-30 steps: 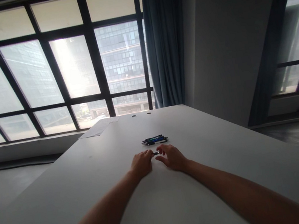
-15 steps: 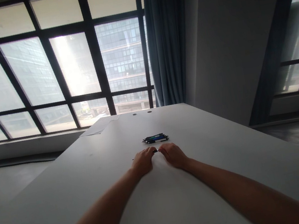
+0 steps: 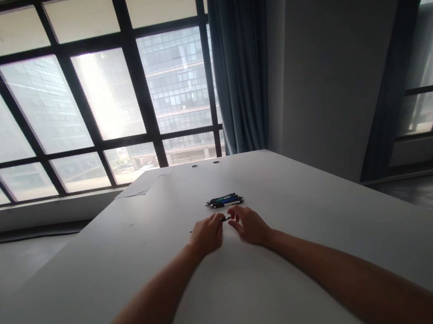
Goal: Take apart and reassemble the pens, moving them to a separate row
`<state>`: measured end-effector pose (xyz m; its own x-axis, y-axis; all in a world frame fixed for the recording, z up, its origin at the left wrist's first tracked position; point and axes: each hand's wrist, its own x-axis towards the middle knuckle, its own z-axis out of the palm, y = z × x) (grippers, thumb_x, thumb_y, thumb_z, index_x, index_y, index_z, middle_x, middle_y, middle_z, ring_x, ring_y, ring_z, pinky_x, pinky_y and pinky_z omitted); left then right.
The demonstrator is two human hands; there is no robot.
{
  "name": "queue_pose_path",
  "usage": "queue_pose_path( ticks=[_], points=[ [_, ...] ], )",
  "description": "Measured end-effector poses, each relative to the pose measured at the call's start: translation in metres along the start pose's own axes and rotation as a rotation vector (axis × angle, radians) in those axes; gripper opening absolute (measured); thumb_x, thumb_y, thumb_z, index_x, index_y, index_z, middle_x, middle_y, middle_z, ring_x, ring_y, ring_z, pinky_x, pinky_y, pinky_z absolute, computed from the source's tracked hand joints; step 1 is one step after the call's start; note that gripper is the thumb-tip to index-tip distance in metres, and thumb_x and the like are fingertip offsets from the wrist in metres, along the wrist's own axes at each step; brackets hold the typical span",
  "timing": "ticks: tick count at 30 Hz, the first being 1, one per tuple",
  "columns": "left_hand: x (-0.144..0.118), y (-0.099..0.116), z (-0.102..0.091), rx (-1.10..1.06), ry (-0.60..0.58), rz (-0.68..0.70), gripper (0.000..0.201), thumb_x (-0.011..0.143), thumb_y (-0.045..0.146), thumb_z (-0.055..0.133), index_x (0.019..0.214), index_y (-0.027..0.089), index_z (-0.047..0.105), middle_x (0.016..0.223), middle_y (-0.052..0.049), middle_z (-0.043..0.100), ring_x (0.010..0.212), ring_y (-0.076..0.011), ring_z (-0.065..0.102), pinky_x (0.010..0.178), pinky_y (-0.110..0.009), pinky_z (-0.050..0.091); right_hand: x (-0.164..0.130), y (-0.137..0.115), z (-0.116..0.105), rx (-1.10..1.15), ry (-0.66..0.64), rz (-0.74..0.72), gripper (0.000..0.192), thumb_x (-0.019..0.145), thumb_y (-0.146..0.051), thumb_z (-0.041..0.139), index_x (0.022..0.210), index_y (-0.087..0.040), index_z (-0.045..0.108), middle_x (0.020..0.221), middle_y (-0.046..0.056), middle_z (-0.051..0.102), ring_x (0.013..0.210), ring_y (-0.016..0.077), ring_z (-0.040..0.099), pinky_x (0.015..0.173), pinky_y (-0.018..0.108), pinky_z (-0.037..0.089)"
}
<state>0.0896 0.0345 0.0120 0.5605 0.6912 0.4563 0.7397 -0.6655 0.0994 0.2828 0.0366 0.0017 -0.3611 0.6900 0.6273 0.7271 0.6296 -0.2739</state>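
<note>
My left hand [image 3: 206, 234] is closed around a dark pen [image 3: 225, 219] held sideways just above the white table. One end of the pen sticks out to the right of the fingers, and a small bit of the other end shows left of the hand. Close to the right end is my right hand [image 3: 251, 226], its thumb and fingers parted around the tip. Whether a fingertip touches the pen is too small to tell. Just beyond both hands lies a small pile of several pens [image 3: 225, 201], dark with some blue, green and white parts.
The long white table [image 3: 240, 302] runs away from me toward the windows. Sheets of paper [image 3: 139, 185] lie at its far left edge. Two dark round fittings [image 3: 215, 162] sit at the far end. A blue curtain [image 3: 238, 70] hangs behind it.
My right thumb and fingers have parted at the pen's right end, where they were pinched together before. My left hand keeps its grip with hardly any movement.
</note>
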Motion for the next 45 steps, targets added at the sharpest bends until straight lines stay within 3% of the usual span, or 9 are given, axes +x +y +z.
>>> queue_pose_path(
  ticks=[5, 9, 14, 18, 22, 25, 29, 36, 45],
  points=[
    [0.0001, 0.0001, -0.0007, 0.011, -0.002, 0.003, 0.028, 0.092, 0.024, 0.037, 0.115, 0.023, 0.053, 0.104, -0.006, 0.068, 0.084, -0.0194, 0.066, 0.074, -0.031, 0.051, 0.0002, -0.0007, -0.0004, -0.006, -0.022, -0.005, 0.020, 0.096, -0.026, 0.043, 0.087, -0.018, 0.058, 0.082, 0.004, 0.064, 0.074, 0.0166, 0.057, 0.073, 0.029, 0.040],
    [0.0000, 0.0008, -0.0020, 0.002, 0.003, 0.006, 0.028, 0.092, 0.025, 0.037, 0.114, 0.022, 0.053, 0.103, -0.006, 0.069, 0.082, -0.0191, 0.066, 0.072, -0.031, 0.051, -0.0001, -0.0008, -0.0006, 0.005, -0.019, 0.012, 0.015, 0.092, -0.028, 0.052, 0.101, -0.017, 0.056, 0.082, 0.003, 0.064, 0.070, 0.0158, 0.056, 0.073, 0.029, 0.041],
    [0.0000, 0.0008, -0.0012, -0.004, -0.002, -0.001, 0.029, 0.091, 0.025, 0.038, 0.115, 0.023, 0.055, 0.100, -0.005, 0.069, 0.081, -0.0186, 0.065, 0.073, -0.031, 0.051, 0.0007, -0.0014, -0.0012, 0.013, -0.037, -0.009, 0.020, 0.096, -0.025, 0.043, 0.088, -0.017, 0.060, 0.084, 0.005, 0.065, 0.076, 0.0168, 0.058, 0.078, 0.030, 0.041],
    [0.0002, 0.0011, -0.0013, -0.010, -0.004, -0.006, 0.030, 0.090, 0.024, 0.038, 0.115, 0.023, 0.055, 0.101, -0.005, 0.069, 0.081, -0.0178, 0.065, 0.073, -0.030, 0.051, 0.0003, -0.0028, -0.0020, 0.018, -0.018, 0.010, 0.008, 0.088, -0.018, 0.051, 0.094, -0.017, 0.057, 0.082, 0.004, 0.064, 0.073, 0.0161, 0.057, 0.075, 0.029, 0.042],
    [0.0001, 0.0019, -0.0026, -0.006, -0.007, -0.003, 0.030, 0.090, 0.024, 0.037, 0.114, 0.023, 0.056, 0.100, -0.005, 0.069, 0.079, -0.0174, 0.065, 0.072, -0.029, 0.050, 0.0002, -0.0035, -0.0030, 0.046, -0.034, 0.003, 0.015, 0.087, -0.020, 0.054, 0.102, -0.017, 0.058, 0.083, 0.004, 0.065, 0.071, 0.0157, 0.058, 0.074, 0.029, 0.044],
    [-0.0001, 0.0022, -0.0025, 0.024, -0.010, -0.030, 0.029, 0.090, 0.025, 0.039, 0.113, 0.024, 0.056, 0.099, -0.005, 0.069, 0.079, -0.0183, 0.065, 0.072, -0.030, 0.050, 0.0003, -0.0036, -0.0032, 0.057, -0.017, -0.033, 0.012, 0.088, -0.019, 0.052, 0.097, -0.018, 0.060, 0.088, 0.006, 0.067, 0.074, 0.0160, 0.059, 0.075, 0.029, 0.044],
    [0.0001, 0.0032, -0.0023, 0.071, -0.013, -0.111, 0.028, 0.092, 0.038, 0.040, 0.108, 0.022, 0.057, 0.099, -0.005, 0.069, 0.081, -0.0198, 0.065, 0.071, -0.030, 0.048, -0.0005, -0.0030, -0.0019, 0.050, 0.016, -0.050, 0.011, 0.086, -0.016, 0.053, 0.094, -0.018, 0.061, 0.088, 0.005, 0.067, 0.073, 0.0159, 0.059, 0.074, 0.030, 0.044],
    [0.0017, 0.0042, -0.0042, 0.106, -0.020, -0.172, 0.050, 0.091, 0.059, 0.033, 0.087, 0.018, 0.063, 0.086, -0.007, 0.069, 0.074, -0.0206, 0.064, 0.064, -0.030, 0.045, -0.0020, 0.0000, -0.0016, 0.084, 0.002, -0.103, 0.011, 0.087, -0.015, 0.055, 0.095, -0.019, 0.061, 0.088, 0.003, 0.068, 0.074, 0.0155, 0.061, 0.072, 0.028, 0.044],
    [0.0028, 0.0033, -0.0040, 0.131, -0.015, -0.152, 0.049, 0.093, 0.053, 0.031, 0.081, 0.018, 0.063, 0.080, -0.008, 0.069, 0.068, -0.0195, 0.063, 0.061, -0.029, 0.043, -0.0021, -0.0044, -0.0040, 0.033, -0.001, -0.069, 0.010, 0.084, -0.013, 0.056, 0.090, -0.018, 0.061, 0.087, 0.003, 0.066, 0.072, 0.0152, 0.059, 0.073, 0.029, 0.044]
  ],
)
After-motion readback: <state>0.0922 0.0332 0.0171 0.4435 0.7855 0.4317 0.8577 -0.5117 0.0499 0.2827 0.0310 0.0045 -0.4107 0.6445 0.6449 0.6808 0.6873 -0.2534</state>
